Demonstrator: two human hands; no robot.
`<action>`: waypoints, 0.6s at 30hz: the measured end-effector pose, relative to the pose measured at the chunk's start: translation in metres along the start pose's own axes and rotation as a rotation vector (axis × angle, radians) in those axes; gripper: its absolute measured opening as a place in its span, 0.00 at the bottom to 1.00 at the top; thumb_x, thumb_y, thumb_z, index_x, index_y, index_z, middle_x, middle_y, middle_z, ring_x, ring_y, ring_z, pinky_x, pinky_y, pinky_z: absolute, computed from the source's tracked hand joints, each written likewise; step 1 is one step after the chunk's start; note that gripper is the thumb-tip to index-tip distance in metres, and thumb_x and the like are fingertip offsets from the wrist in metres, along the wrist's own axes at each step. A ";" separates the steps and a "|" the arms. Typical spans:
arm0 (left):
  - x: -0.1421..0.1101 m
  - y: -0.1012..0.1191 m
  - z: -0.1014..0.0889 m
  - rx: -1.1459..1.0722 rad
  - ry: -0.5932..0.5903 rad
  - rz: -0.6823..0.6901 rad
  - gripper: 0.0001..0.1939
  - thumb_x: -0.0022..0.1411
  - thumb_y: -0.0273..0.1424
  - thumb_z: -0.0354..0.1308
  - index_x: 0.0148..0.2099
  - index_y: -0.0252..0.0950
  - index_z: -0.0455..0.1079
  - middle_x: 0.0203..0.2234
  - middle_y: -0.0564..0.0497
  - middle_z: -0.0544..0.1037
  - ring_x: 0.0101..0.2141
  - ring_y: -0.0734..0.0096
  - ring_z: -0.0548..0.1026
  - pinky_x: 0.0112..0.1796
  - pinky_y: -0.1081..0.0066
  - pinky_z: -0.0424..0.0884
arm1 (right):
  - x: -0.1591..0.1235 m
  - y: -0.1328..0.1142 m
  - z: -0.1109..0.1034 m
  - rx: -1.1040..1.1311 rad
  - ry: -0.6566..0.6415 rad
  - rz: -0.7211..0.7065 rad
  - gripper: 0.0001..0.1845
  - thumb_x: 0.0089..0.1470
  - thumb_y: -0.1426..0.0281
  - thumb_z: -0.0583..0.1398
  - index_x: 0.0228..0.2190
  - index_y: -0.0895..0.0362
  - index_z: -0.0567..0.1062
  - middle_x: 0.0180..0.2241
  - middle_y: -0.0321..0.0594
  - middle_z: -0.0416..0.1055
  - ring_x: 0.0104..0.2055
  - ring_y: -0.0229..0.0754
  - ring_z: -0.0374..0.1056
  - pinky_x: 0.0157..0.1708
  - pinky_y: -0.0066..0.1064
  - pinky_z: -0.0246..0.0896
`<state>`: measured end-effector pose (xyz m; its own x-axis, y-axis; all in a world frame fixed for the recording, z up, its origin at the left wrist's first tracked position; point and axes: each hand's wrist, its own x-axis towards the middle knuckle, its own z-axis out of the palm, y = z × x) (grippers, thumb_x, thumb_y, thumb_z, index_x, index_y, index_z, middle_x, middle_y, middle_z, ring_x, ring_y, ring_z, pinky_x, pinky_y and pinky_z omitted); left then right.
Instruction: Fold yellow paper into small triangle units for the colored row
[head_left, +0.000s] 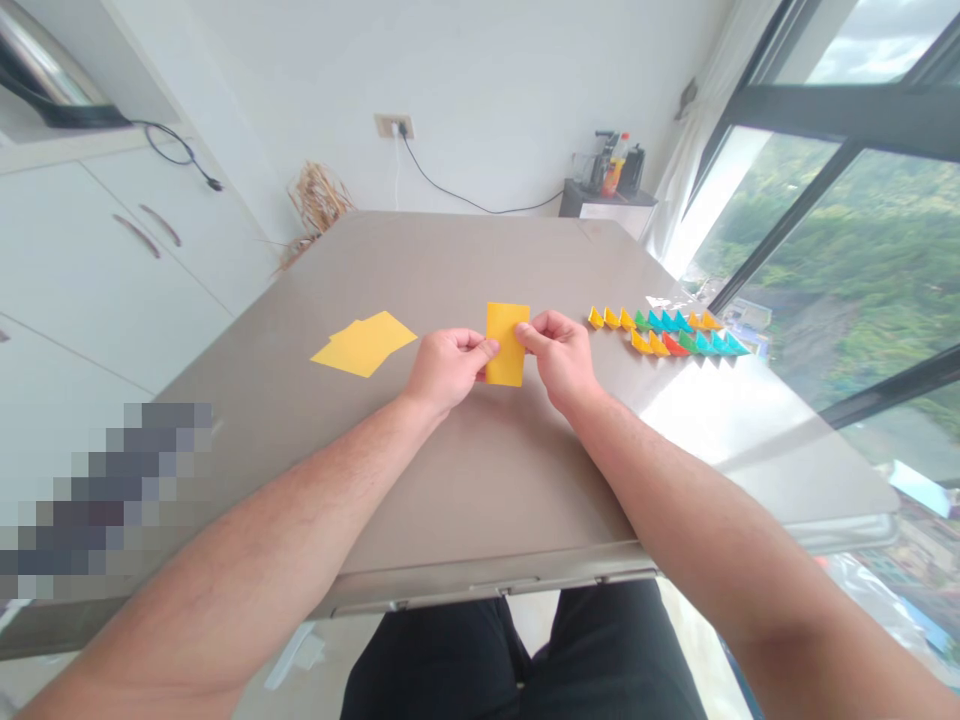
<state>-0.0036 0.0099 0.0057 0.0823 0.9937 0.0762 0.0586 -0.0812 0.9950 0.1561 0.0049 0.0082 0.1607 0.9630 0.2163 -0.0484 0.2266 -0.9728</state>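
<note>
A yellow-orange paper rectangle (507,350) is held upright above the middle of the table. My left hand (450,368) pinches its left edge, thumb on the near face. On the opposite edge, my right hand (559,352) grips it between thumb and fingers. Whether the sheet is folded double I cannot tell. Left of my hands lie a few flat yellow paper sheets (364,345), overlapping. To the right, small folded paper boats (660,321) in yellow, green, blue, orange and red stand in two rows.
The grey-brown table (480,470) spans the view, its near edge at my legs. Behind it, a small cabinet (609,203) carries bottles (616,165). Windows (847,220) run along the right, white cupboards (90,270) along the left. Dried stalks (319,200) stand past the far left corner.
</note>
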 end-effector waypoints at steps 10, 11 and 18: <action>0.000 0.000 -0.002 0.097 -0.033 0.019 0.07 0.55 0.34 0.67 0.29 0.38 0.76 0.25 0.48 0.82 0.28 0.62 0.81 0.35 0.63 0.77 | 0.003 0.005 -0.002 0.037 0.034 -0.008 0.14 0.47 0.64 0.65 0.20 0.54 0.66 0.23 0.31 0.63 0.30 0.36 0.62 0.35 0.32 0.62; 0.000 0.000 -0.001 0.109 -0.027 0.037 0.06 0.55 0.34 0.68 0.29 0.38 0.77 0.25 0.49 0.82 0.28 0.62 0.81 0.35 0.63 0.77 | 0.004 0.005 -0.002 0.030 0.038 -0.010 0.14 0.47 0.64 0.65 0.20 0.54 0.66 0.23 0.31 0.62 0.30 0.36 0.62 0.35 0.32 0.62; -0.003 0.000 -0.002 0.122 -0.097 0.008 0.05 0.51 0.32 0.69 0.31 0.38 0.78 0.27 0.48 0.83 0.29 0.61 0.81 0.38 0.62 0.77 | 0.006 0.004 -0.005 0.027 0.104 0.003 0.16 0.48 0.62 0.64 0.20 0.54 0.63 0.23 0.31 0.60 0.30 0.36 0.60 0.36 0.32 0.63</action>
<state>-0.0060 0.0069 0.0061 0.1786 0.9813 0.0717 0.1772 -0.1038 0.9787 0.1618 0.0107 0.0047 0.2617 0.9437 0.2024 -0.0756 0.2291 -0.9705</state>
